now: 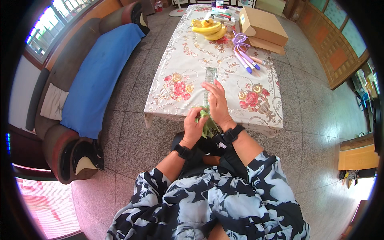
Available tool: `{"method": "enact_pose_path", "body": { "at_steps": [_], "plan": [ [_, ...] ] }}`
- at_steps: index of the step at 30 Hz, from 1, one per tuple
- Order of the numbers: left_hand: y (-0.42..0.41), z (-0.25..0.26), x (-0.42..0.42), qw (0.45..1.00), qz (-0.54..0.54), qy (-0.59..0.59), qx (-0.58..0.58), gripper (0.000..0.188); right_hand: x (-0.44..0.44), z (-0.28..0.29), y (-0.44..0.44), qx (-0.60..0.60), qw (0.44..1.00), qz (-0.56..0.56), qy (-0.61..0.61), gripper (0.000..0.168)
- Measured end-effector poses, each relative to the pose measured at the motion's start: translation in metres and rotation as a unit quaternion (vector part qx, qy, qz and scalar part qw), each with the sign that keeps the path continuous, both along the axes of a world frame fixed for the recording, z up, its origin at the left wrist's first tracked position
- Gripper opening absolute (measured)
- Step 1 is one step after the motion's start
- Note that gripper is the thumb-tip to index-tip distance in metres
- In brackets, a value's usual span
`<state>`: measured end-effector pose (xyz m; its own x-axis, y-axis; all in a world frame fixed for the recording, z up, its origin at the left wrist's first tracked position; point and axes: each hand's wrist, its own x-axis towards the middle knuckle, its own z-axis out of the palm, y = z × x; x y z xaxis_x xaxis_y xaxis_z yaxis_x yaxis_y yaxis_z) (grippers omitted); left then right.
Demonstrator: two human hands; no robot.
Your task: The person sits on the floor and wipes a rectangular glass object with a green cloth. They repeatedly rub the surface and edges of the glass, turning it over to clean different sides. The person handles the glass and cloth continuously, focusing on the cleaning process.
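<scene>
My left hand [193,124] pinches a bunch of green leaves [205,129] at the near edge of the table, and some leaf ends hang down below the fingers. Against the leaves lies the lower end of a clear flat strip [211,72] with cross markings, which looks like a transparent ruler. My right hand [218,105] is around the strip's middle, its fingers lying across it and partly hiding it. The strip's far end points away from me over the flowered tablecloth [210,60]. Both wrists wear black bands.
Bananas [208,29], an open cardboard box [264,25] and a purple cord with purple-ended handles [246,61] lie farther up the table. A sofa with a blue cover [102,75] stands at left. A wooden cabinet [357,153] is at right.
</scene>
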<state>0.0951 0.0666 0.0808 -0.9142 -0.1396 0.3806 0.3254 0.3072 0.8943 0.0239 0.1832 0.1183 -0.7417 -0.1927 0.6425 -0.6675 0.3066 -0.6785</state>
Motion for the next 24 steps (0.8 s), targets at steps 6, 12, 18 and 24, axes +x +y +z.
{"method": "enact_pose_path", "body": {
  "at_steps": [6, 12, 18, 24],
  "plan": [
    [-0.019, 0.007, -0.02, 0.998, -0.057, -0.015, -0.025, 0.022, -0.017, 0.006, -0.004, 0.097, 0.994, -0.04, 0.029, 0.026],
    [-0.024, 0.014, -0.017, 0.996, -0.088, -0.013, -0.031, 0.023, -0.053, 0.022, 0.013, 0.247, 0.969, 0.029, -0.007, 0.024],
    [-0.029, 0.003, -0.014, 0.996, -0.083, 0.002, -0.032, 0.029, -0.052, 0.002, -0.003, 0.156, 0.987, 0.012, 0.043, 0.027],
    [-0.035, -0.009, -0.004, 0.978, -0.091, -0.119, 0.146, 0.023, -0.049, 0.004, -0.006, 0.154, 0.987, 0.012, 0.034, 0.027]
  ]
}}
